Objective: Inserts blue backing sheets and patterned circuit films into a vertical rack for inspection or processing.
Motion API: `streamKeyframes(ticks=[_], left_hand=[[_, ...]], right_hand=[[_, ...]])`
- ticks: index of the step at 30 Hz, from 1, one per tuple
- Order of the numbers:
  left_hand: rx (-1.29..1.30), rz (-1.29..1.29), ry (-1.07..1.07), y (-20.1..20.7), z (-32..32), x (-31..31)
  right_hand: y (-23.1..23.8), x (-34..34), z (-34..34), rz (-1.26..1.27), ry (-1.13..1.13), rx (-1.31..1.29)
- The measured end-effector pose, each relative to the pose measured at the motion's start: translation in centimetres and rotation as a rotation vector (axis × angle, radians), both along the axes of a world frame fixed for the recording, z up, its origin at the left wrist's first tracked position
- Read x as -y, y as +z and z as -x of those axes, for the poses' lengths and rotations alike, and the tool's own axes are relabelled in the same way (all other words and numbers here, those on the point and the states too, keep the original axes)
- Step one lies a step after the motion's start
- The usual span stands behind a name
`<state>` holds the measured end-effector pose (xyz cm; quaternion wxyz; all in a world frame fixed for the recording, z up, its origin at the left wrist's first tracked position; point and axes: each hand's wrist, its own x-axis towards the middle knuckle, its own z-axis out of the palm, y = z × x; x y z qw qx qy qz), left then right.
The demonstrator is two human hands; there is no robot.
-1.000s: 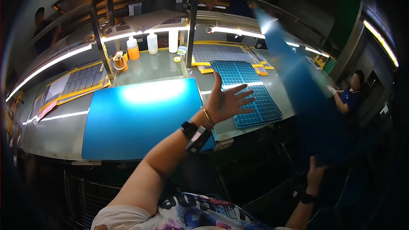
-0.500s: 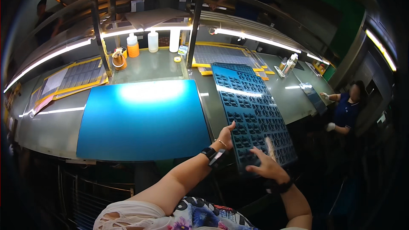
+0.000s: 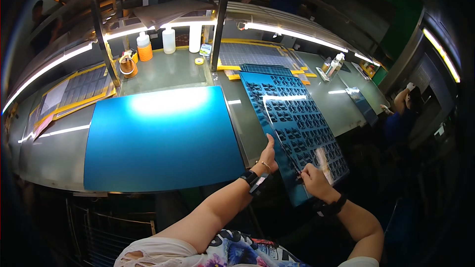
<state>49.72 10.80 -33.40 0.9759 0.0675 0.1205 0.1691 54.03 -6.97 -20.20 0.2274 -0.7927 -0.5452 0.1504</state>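
- Bright light tubes (image 3: 297,37) run beneath a rack above a long grey table (image 3: 54,160), with dark posts standing between its sections.
- Across the near middle of the table lies a large plain blue sheet (image 3: 158,143), flat, with glare along its far edge.
- Right of it, a blue panel with rows of dark printed shapes (image 3: 309,118) slants toward the person, its near end reaching past the table's front edge; more blue patterned sheets (image 3: 264,68) show at its far end.
- Along the panel's left side runs the shiny, slightly bowed edge of a clear layer (image 3: 282,141), with a plain blue strip beside it.
- Left hand (image 3: 267,157): at the panel's left edge, thumb pointing up along it; the other fingers are mostly hidden, so one cannot tell how firmly its grip is closed.
- Right hand (image 3: 315,180): over the panel's near end, fingers curled in, its grip pinching the edge of the clear layer.
- Behind the plain sheet stand an orange bottle (image 3: 144,49), a translucent bottle (image 3: 168,42) and a white cylinder (image 3: 195,38); a yellow tape roll (image 3: 199,61) lies nearby.
- Yellow-edged panels (image 3: 74,90) lie at left.
- Far right, a co-worker (image 3: 398,121) raises a gloved hand.
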Motion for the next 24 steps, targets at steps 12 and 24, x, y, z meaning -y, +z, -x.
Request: streamKeyframes(ticks=[12, 24], left_hand=[[-0.858, -0.599, 0.397, 1.4, -1.3, 1.1], [-0.247, -0.42, 0.045, 5.9, 3.4, -1.7]], right_hand=[[11.5, -0.3, -6.4, 0.03, -0.091, 0.411], [18.7, 8.0, -1.2, -0.426, -0.161, 0.79]])
